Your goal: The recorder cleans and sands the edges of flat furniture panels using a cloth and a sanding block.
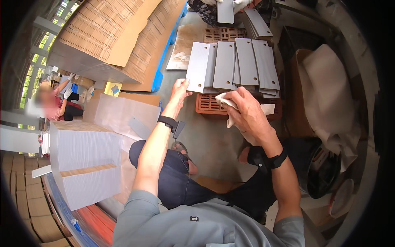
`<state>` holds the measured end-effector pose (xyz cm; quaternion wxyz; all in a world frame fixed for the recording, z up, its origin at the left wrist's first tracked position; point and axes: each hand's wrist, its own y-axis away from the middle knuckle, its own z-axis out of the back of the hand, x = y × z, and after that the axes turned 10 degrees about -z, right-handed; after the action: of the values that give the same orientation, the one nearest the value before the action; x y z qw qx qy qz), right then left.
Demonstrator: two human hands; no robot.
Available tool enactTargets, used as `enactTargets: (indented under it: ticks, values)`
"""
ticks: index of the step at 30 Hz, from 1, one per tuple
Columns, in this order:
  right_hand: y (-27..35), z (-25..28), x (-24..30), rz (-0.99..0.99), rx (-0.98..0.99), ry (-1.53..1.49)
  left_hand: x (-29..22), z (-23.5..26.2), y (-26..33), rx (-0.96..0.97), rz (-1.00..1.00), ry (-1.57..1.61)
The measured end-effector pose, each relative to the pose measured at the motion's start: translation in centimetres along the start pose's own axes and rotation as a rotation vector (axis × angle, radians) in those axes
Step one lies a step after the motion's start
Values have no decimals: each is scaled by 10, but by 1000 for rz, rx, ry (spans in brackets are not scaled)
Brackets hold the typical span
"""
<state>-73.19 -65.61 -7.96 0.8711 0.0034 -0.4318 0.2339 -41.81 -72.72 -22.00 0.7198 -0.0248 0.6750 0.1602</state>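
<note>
My left hand pinches the lower left edge of a pale flat panel that has a small round hole near its top and another near its bottom. Just to its right, several more grey panels with the same holes lie overlapping in rows on an orange-red plastic crate. My right hand is closed around a crumpled off-white cloth, held in front of the crate and apart from the panel. Part of the cloth is hidden under my fingers.
Across the crate, another person's gloved hands hold a grey panel. Tall stacks of panels stand at the upper left and lower left. A box with off-white cloth is at the right. Another person works at far left.
</note>
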Motion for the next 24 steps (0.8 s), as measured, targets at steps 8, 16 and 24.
enactTargets:
  ticks: [8, 16, 24]
  values:
    - [-8, -59, 14, 279, -56, 13, -63, -20, 176, 98, -232, -7]
    - [-60, -25, -19, -296, -303, -98, -45, 4, 271, 228, -215, 158]
    - [-33, -7, 9, -318, -104, -332, -36, 24, 290, 387, -126, 207]
